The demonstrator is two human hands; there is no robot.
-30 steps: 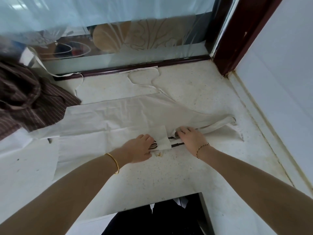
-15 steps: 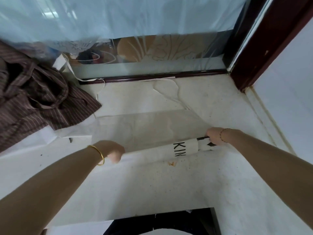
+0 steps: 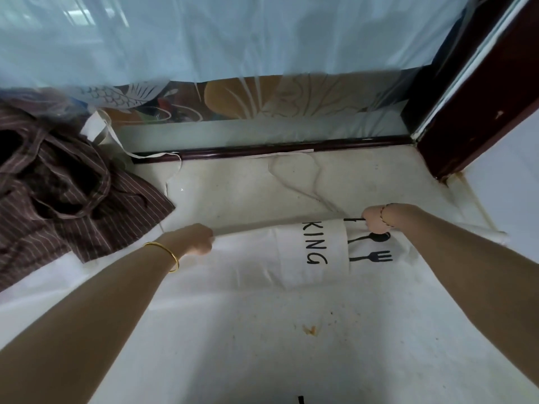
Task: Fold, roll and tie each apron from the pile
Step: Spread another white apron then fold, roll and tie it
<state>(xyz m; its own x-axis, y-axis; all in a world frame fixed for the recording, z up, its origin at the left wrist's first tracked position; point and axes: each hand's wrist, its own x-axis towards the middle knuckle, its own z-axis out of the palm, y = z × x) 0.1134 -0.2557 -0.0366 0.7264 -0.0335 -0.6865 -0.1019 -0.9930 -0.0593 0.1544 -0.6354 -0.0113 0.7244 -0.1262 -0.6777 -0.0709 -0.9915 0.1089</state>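
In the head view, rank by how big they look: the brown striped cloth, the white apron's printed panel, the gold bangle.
1. brown striped cloth, largest, though cut off by the left edge.
2. printed panel of the white apron.
3. gold bangle, smallest by far.

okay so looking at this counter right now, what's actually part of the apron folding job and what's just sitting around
Part of the job:
white apron, printed with letters and a fork
left hand and right hand, gripping its far edge
apron strings
brown striped apron pile

Just there:
counter
orange stain
window frame
gold bangle
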